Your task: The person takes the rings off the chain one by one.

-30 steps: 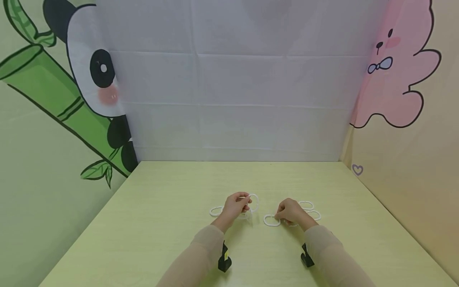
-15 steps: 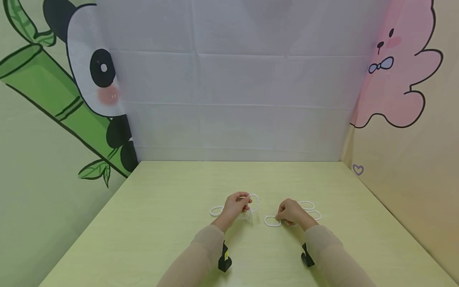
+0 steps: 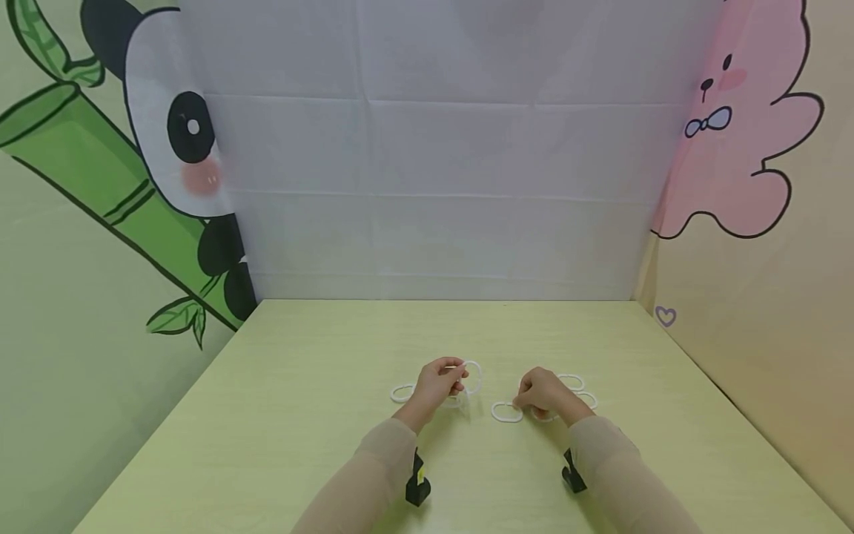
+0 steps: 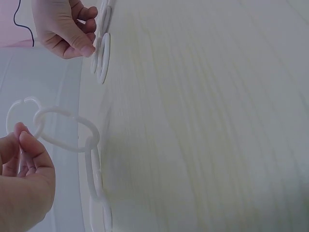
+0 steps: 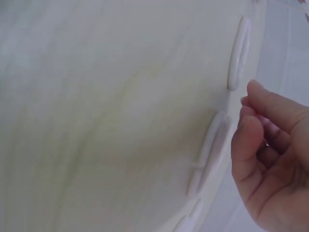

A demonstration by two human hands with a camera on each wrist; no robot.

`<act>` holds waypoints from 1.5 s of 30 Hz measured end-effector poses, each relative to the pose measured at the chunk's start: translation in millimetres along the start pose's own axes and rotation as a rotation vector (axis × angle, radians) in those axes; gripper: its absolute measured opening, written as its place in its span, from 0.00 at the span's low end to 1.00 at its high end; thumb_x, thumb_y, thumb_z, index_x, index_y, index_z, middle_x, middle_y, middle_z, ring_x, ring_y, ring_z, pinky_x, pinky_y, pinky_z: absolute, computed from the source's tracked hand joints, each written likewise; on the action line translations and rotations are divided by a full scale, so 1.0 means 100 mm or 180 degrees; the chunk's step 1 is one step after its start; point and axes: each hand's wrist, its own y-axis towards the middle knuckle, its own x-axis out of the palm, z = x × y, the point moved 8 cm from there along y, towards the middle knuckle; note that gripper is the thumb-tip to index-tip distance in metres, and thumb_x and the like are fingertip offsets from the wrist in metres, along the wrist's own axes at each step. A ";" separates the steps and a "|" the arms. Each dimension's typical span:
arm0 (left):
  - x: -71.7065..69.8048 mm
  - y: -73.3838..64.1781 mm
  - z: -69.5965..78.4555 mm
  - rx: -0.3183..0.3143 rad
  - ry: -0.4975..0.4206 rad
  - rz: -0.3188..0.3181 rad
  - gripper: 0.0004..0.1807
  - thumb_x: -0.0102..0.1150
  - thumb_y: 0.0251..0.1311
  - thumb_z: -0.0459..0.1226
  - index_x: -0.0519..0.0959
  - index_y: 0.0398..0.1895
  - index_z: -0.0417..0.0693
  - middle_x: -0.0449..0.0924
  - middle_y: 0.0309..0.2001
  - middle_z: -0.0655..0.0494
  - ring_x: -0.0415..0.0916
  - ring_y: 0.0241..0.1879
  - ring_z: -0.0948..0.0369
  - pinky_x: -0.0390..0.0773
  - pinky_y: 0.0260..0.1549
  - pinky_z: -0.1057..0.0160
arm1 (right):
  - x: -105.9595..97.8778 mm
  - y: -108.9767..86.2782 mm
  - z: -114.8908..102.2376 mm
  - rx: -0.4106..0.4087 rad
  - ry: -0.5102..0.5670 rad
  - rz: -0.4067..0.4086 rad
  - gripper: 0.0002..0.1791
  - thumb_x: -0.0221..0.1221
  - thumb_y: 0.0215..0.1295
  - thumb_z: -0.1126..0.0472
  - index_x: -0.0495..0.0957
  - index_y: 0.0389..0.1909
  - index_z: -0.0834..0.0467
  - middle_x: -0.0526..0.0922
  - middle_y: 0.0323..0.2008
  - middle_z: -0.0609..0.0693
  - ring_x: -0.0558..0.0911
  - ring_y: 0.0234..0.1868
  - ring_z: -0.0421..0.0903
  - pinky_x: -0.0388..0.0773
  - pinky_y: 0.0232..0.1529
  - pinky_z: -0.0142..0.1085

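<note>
Cloth (image 3: 434, 185) behind table (image 3: 200, 445); above it, raised chain (image 4: 63, 145) pinched by left hand (image 3: 437, 383), long axis near-vertical; right hand (image 3: 543, 393) empty.

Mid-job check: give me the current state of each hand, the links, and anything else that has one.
Left hand: pinching the white chain.
White chain: links joined, partly lifted, lower part down.
Right hand: fingers bent, nothing visibly held.
Link just left of it: lying flat, unjoined to the next.
Link partly under it: lying flat.
Two links behind it: flat; joined or not, unclear.
White backdrop: hanging, creased.
</note>
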 end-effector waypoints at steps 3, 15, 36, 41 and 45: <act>0.01 0.00 0.00 0.0002 0.0009 -0.0013 0.13 0.51 0.65 0.32 0.73 0.48 0.31 0.77 0.41 0.35 0.71 0.21 0.66 0.72 0.24 0.73 | -0.04 -0.01 -0.03 -0.0009 0.0038 0.0033 0.12 0.64 0.54 0.69 0.73 0.16 0.62 0.69 0.10 0.49 0.64 0.09 0.38 0.62 0.11 0.26; 0.03 -0.01 0.02 0.0016 0.0056 -0.0012 0.11 0.51 0.65 0.33 0.74 0.45 0.34 0.78 0.39 0.39 0.71 0.22 0.65 0.72 0.24 0.72 | -0.27 -0.01 -0.21 -0.0242 0.0071 0.0179 0.09 0.61 0.58 0.67 0.74 0.21 0.62 0.72 0.18 0.51 0.70 0.17 0.43 0.75 0.18 0.34; 0.07 -0.02 0.03 0.0031 0.0099 -0.0078 0.13 0.51 0.65 0.33 0.73 0.48 0.30 0.77 0.42 0.35 0.71 0.22 0.65 0.73 0.25 0.72 | -0.38 0.02 -0.56 -0.0537 0.0262 0.0452 0.05 0.60 0.60 0.65 0.77 0.27 0.63 0.74 0.20 0.50 0.74 0.18 0.46 0.76 0.18 0.35; 0.08 -0.02 0.03 0.0037 0.0094 -0.0081 0.12 0.51 0.65 0.33 0.74 0.46 0.32 0.77 0.41 0.35 0.71 0.22 0.65 0.73 0.25 0.71 | -0.37 0.02 -0.63 -0.0578 0.0315 0.0460 0.04 0.59 0.61 0.65 0.78 0.31 0.64 0.75 0.21 0.50 0.77 0.21 0.51 0.77 0.19 0.36; 0.09 -0.02 0.03 0.0044 0.0106 -0.0082 0.13 0.51 0.65 0.33 0.73 0.47 0.31 0.77 0.41 0.35 0.71 0.22 0.66 0.73 0.25 0.71 | -0.37 0.01 -0.69 -0.0639 0.0384 0.0455 0.05 0.59 0.61 0.66 0.79 0.34 0.64 0.76 0.22 0.50 0.78 0.23 0.56 0.77 0.18 0.36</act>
